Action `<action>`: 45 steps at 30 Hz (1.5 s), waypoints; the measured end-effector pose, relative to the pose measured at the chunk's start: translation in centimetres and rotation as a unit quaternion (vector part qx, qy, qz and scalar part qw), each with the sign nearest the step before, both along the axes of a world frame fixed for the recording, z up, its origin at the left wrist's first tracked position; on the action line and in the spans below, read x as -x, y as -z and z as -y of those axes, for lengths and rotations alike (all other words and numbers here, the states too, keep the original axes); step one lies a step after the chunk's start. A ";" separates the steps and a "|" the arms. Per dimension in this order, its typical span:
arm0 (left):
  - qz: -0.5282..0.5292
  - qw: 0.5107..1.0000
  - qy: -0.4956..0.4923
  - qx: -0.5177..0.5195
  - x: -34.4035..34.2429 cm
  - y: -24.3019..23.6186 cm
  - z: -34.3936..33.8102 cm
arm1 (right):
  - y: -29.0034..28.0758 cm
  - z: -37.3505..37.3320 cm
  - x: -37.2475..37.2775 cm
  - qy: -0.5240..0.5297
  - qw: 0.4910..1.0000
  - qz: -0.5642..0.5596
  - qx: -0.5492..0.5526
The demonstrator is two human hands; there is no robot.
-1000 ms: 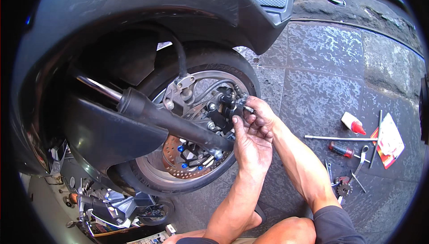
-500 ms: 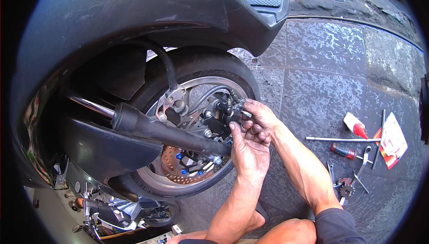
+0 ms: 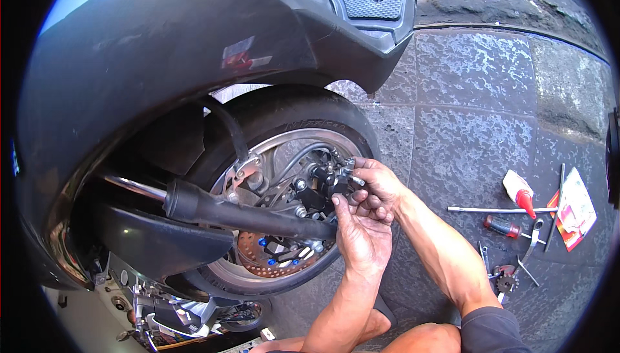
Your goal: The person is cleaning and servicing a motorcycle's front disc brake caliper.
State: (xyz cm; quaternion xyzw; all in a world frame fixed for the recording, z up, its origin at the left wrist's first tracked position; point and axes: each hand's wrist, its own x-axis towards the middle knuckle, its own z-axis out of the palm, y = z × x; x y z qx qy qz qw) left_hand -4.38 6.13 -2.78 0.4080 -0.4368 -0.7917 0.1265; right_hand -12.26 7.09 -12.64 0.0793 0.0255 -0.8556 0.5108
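A black brake caliper (image 3: 314, 197) sits by the motorcycle's front wheel, with a hose (image 3: 301, 154) curving to its upper end. My right hand (image 3: 380, 187) is closed at the caliper's outer end, thumb and forefinger pinching a small metal part there. Just below it, my left hand (image 3: 366, 235) has its palm turned up and its thumb against the caliper's lower edge. Its other fingers curl behind, partly hidden by the right hand. The drilled brake disc (image 3: 250, 253) and the dark fork leg (image 3: 252, 216) lie left of my hands.
Dark bodywork (image 3: 161, 36) overhangs the tyre (image 3: 303, 104). On the paving at right lie a white bottle with a red tip (image 3: 518, 191), a metal rod (image 3: 481, 209), a screwdriver (image 3: 502, 226), a wrench (image 3: 535, 237) and a red-and-white packet (image 3: 575, 211). Another motorcycle (image 3: 194, 317) stands lower left.
The view has shifted a little, so the wheel and tools sit slightly lower in the picture. Both hands keep nearly the same hold at the caliper.
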 end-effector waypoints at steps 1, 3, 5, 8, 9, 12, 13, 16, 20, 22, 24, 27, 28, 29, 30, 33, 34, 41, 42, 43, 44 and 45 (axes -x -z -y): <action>0.002 1.000 0.002 0.003 0.1 0.0 0.0 | 0.2 0.0 0.0 -0.018 1.000 0.017 0.020; 0.004 1.000 -0.002 0.009 0.1 -0.1 -0.1 | -0.1 -0.2 0.3 -0.025 0.999 0.017 0.027; 0.009 1.000 -0.002 0.011 -0.1 0.0 0.1 | -0.2 -0.3 0.6 -0.039 0.999 0.003 0.017; 0.010 1.000 -0.016 0.002 -0.1 0.0 -0.1 | 0.5 0.3 0.4 -0.028 1.000 -0.002 0.013; 0.013 1.000 -0.014 0.006 0.0 0.1 0.0 | 0.5 0.3 0.5 -0.022 1.000 -0.004 -0.001; 0.008 1.000 -0.009 0.010 -0.2 0.4 0.1 | 0.6 -0.2 0.6 -0.031 0.999 -0.021 0.035; 0.011 1.000 -0.008 0.012 -0.2 0.4 0.1 | 0.4 -0.1 0.6 -0.036 0.999 -0.027 0.019; 0.019 1.000 -0.016 0.011 -0.3 0.6 0.1 | 0.9 1.0 0.6 -0.052 0.998 -0.020 0.003; 0.018 1.000 -0.010 0.006 -0.4 0.7 0.1 | 1.1 1.9 0.6 -0.069 0.998 0.006 -0.009; 0.016 1.000 -0.017 -0.003 -0.6 0.8 0.3 | 0.5 1.6 1.1 -0.097 0.995 0.016 -0.020; 0.016 1.000 -0.015 -0.004 -0.6 0.9 0.4 | 1.4 2.2 0.9 -0.101 0.995 0.015 -0.013; 0.019 1.000 -0.016 -0.003 -0.6 0.9 0.5 | 0.8 2.1 1.1 -0.101 0.994 0.033 -0.006; 0.023 1.000 -0.020 -0.005 -0.6 0.9 0.6 | 0.4 2.1 1.3 -0.096 0.994 0.052 -0.011; 0.025 0.999 -0.020 -0.005 -0.7 0.9 0.6 | 0.6 2.1 1.2 -0.096 0.994 0.054 -0.011; 0.013 1.000 -0.007 -0.014 -0.9 0.9 0.7 | 0.8 2.3 1.3 -0.080 0.995 0.057 0.012; 0.004 1.000 0.005 -0.022 -0.9 0.9 0.7 | 2.0 2.9 1.2 -0.066 0.995 0.041 0.061; 0.006 1.000 0.004 -0.022 -0.9 0.9 0.7 | 2.5 3.2 1.1 -0.067 0.994 0.021 0.087; 0.005 1.000 0.018 -0.017 -0.9 1.0 0.7 | 2.0 2.9 1.4 -0.083 0.992 0.033 0.084; 0.004 1.000 0.018 -0.019 -0.9 1.0 0.7 | 1.7 2.6 1.5 -0.079 0.995 0.018 0.061; 0.004 1.000 0.018 -0.022 -0.9 1.0 0.7 | 1.6 2.5 1.5 -0.076 0.996 0.004 0.038; 0.006 1.000 0.019 -0.023 -0.9 1.0 0.6 | 1.8 2.5 1.5 -0.074 0.997 0.005 0.037; 0.007 1.000 0.018 -0.022 -0.8 1.0 0.5 | 2.1 2.7 1.4 -0.067 0.996 0.011 0.064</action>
